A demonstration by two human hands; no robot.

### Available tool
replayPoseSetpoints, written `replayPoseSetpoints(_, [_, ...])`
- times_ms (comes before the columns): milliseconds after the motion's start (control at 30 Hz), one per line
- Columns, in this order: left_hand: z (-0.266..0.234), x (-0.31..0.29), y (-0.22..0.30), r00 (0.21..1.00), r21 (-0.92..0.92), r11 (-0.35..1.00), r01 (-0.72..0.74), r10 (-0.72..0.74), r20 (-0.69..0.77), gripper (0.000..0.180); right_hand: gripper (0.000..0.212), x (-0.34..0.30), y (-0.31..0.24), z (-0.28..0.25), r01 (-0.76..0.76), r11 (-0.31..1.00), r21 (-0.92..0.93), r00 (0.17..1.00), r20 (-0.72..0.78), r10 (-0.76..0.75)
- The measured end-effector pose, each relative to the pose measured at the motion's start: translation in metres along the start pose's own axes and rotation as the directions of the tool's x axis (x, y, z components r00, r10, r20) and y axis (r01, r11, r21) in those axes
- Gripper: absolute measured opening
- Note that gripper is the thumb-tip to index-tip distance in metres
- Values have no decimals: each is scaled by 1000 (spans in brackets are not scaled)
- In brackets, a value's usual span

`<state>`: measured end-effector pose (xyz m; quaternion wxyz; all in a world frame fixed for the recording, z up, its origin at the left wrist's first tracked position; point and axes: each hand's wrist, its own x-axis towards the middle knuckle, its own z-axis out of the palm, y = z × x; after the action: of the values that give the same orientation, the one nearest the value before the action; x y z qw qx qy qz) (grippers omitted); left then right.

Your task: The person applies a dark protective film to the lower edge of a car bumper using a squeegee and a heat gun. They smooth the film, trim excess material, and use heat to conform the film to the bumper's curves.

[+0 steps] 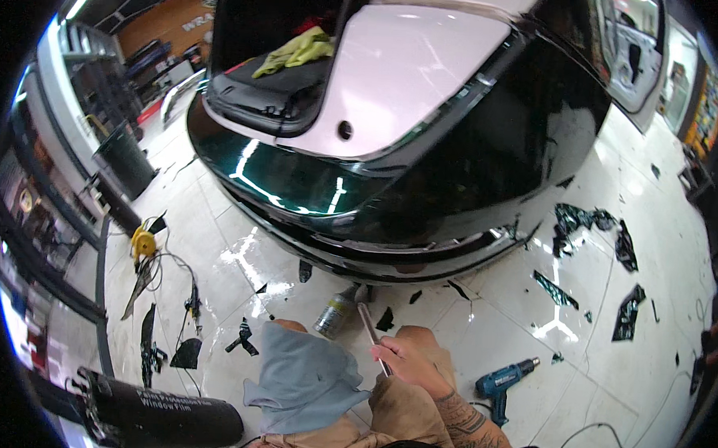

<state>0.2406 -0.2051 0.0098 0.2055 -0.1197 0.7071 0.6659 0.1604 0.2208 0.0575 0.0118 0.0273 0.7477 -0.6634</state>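
One hand in plain view: right hand (413, 358), grip clamped on a thin flat tool (369, 324), blade end raised toward the glossy black rear bumper (358, 248) but well short of touching it. Left hand not visible, apparently beneath the grey-blue cloth (304, 378) draped over the knee; state of that grip impossible to tell. Just beyond the tool tip, on the white tiled floor (662, 261): a small metallic spray can (335, 311) lying on its side. To the right of the forearm: a blue heat gun (500, 384) with trailing cord. Scattered about: torn scraps of dark film (587, 222). Lower left: a black roll of film (166, 416). In the open boot: a yellow cloth (298, 49).

Judged best practice for handling the tool: hold near the blade for control, keep the edge at a shallow angle to the painted surface, use light even pressure, keep the cloth close for wiping.
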Motion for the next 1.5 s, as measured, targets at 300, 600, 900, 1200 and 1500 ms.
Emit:
replayPoseSetpoints(300, [-9, -24, -3, 978, -414, 888, 203, -166, 124, 11, 33, -6, -15, 4, -5, 1000, -24, 1000, -6, 5])
replayPoseSetpoints(600, [-12, 1, -84, 941, 826, 546, -140, 333, -60, 18, 32, -1, -23, 24, 4, 995, -99, 998, 59, 2])
replayPoseSetpoints(900, [33, -17, 221, 968, 578, 809, -107, -47, 245, 38, 29, 10, -60, 38, 93, 996, -12, 964, 253, -86])
replayPoseSetpoints(1200, [176, 114, 309, 604, -45, 768, -639, 538, 588, 22, 20, 47, -162, 28, 403, 836, -372, 913, 104, -394])
replayPoseSetpoints(1500, [143, 204, 281, 769, -595, 760, -260, 536, 349, 29, 22, -25, -252, 12, 953, 302, -38, 303, 8, -953])
